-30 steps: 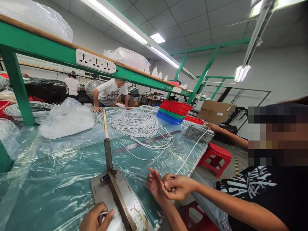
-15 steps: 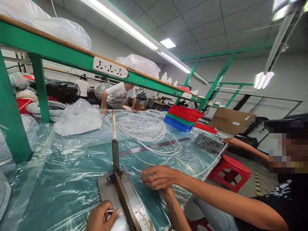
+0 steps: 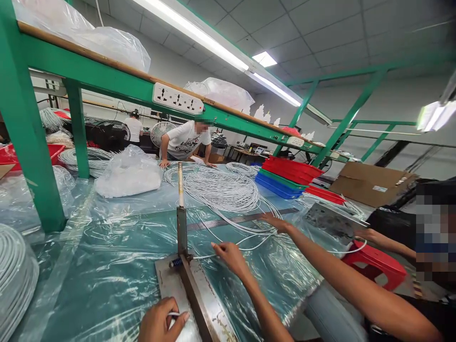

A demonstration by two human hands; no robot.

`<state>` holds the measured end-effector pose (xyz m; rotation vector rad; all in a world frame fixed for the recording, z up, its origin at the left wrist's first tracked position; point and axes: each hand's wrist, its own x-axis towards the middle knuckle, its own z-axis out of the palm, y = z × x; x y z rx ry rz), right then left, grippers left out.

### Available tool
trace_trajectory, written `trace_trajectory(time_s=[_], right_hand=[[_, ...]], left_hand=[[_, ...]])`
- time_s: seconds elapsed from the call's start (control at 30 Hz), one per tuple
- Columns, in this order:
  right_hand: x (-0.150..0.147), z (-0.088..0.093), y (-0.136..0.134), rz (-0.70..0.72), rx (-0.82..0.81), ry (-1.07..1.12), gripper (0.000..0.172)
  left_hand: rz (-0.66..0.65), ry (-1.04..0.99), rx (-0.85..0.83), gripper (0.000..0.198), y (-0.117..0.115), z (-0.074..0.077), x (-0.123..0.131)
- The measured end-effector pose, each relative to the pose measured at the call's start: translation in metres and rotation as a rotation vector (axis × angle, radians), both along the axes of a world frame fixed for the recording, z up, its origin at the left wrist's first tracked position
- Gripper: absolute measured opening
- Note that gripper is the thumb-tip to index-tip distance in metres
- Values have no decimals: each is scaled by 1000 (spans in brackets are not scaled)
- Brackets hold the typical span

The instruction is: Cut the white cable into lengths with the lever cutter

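Note:
My left hand (image 3: pixel 162 319) is closed at the bottom, pinching a short white cable end (image 3: pixel 173 314) between thumb and fingers beside the metal base of a hand-lever cutter (image 3: pixel 182 232). The cutter's lever stands upright, with a dark spring at its pivot. To the right of the pivot, my right hand (image 3: pixel 230 256) is closed on a white cable (image 3: pixel 204 257) that reaches to the cutter. Behind lies a large coil of white cable (image 3: pixel 223 190) across a steel ruler (image 3: pixel 204 224). A co-worker's hand (image 3: pixel 276 222) touches the coil's right strands.
The co-worker at right holds another cable near a metal plate (image 3: pixel 329 219). Stacked bins (image 3: pixel 285 178), a clear plastic bag (image 3: pixel 128 173) and green shelf posts (image 3: pixel 39 142) surround the plastic-covered table. A cable roll (image 3: pixel 14 280) stands at left; another person leans on the far side.
The co-worker's near hand has moved from over my right hand to the coil. My right hand now shows near the cutter, and the view has turned slightly left.

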<state>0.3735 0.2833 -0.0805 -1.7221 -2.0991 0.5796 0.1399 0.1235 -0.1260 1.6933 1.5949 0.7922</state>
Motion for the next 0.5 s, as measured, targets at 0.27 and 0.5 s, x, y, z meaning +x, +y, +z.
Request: trace_trajectory(time_s=[0.27, 0.5], right_hand=[[-41, -1, -18, 510, 159, -155, 23], [-45, -5, -2, 300, 284, -338, 30]], left_hand=[[9, 14, 12, 34, 1, -3, 0], [5, -8, -14, 35, 2, -1, 0]])
